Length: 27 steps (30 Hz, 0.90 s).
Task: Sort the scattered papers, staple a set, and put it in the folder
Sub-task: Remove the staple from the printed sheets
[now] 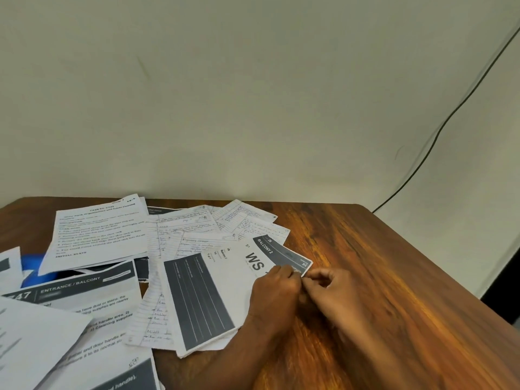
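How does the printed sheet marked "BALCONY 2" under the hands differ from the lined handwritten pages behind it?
The BALCONY 2 sheet is printed, with dark grey panels and large letters; the handwritten pages are ruled, bearing thin pen writing. The BALCONY 2 sheet lies on top, while the handwritten pages are partly covered by other sheets. The left hand rests on it and the right hand is at its corner; nothing touches the handwritten pages. Both are white paper on the wooden table.

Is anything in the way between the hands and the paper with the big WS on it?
No, nothing is in the way. The left hand already rests on the WS paper, and the right hand is at that paper's corner, fingers curled. What they hold is unclear. No folder can be identified.
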Motion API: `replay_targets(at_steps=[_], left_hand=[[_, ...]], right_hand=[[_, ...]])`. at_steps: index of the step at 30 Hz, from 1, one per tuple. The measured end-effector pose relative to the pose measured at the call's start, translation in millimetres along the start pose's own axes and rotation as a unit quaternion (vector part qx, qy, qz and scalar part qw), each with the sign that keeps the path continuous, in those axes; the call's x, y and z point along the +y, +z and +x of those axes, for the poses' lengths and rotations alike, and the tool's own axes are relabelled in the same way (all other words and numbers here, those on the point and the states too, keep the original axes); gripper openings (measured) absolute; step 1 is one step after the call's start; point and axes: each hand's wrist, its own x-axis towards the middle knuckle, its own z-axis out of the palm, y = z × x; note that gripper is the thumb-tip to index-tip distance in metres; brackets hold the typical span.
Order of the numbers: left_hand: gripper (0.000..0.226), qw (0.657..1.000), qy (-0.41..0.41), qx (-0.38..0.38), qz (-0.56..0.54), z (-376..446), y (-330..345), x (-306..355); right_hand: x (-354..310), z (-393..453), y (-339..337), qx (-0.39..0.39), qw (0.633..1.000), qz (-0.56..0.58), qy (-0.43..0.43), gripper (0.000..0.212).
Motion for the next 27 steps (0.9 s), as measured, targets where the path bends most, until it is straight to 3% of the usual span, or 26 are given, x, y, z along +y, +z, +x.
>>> replay_targets(at_steps=[3, 6, 9, 16, 20, 23, 27], left_hand=[[0.017, 1.0, -0.01, -0.001, -0.024, 0, 1, -1], [0.003, 0.998, -0.013, 0.014, -0.06, 1, -3, 1], [0.02, 0.991, -0.047, 0.042, -0.119, 1, -4, 6], [0.028, 0.967, -0.121, -0.023, -0.225, 2, -13, 4], [0.056, 0.96, -0.2, 0.005, -0.195, 9, -29, -17], [0.064, 0.948, -0.255, 0.055, -0.184, 19, -39, -45], [0.089, 0.923, -0.35, 0.012, -0.162, 23, -40, -78]], right_hand=[[-3, -2, 8, 0.003, 0.997, 0.071, 0.017, 0.023], [1, 0, 12, 0.004, 0.995, 0.096, 0.027, 0.024], [8, 4, 14, 0.006, 0.992, 0.121, 0.031, 0.024], [18, 9, 17, 0.013, 0.996, 0.088, 0.003, 0.028], [15, 22, 8, 0.016, 0.992, 0.122, 0.016, 0.027], [7, 39, -3, 0.0, 0.991, 0.135, 0.02, 0.024], [6, 67, -14, 0.0, 0.984, 0.176, 0.028, 0.017]])
